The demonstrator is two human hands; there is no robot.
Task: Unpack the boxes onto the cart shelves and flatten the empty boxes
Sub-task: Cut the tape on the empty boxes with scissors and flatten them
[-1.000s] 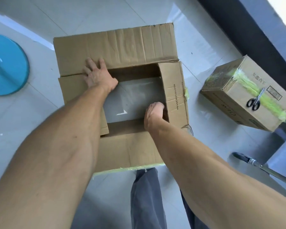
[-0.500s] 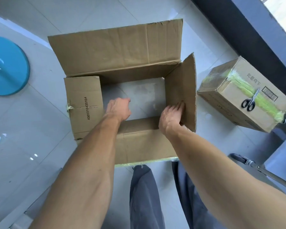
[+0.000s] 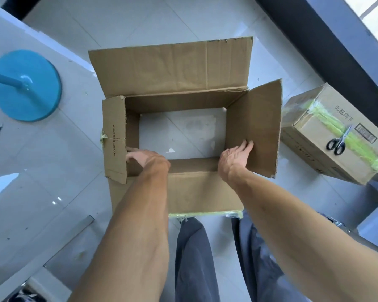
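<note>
Grey trousers [image 3: 194, 258] fill the bottom edge, with both bare forearms reaching forward over them. Just beyond stands the box [image 3: 183, 188] on the floor [image 3: 52, 160], open top and bottom so that tile shows through it, all four flaps folded out. The left hand [image 3: 146, 159] is inside at the left wall, fingers out straight against the cardboard. The right hand [image 3: 236, 155] lies flat against the raised right flap, fingers straight. Right of the box, well apart, lies a second box [image 3: 310, 149] sealed with green tape, scissors [image 3: 338, 141] resting on its top. Far left sits a blue round base [image 3: 26, 88] with a pole.
</note>
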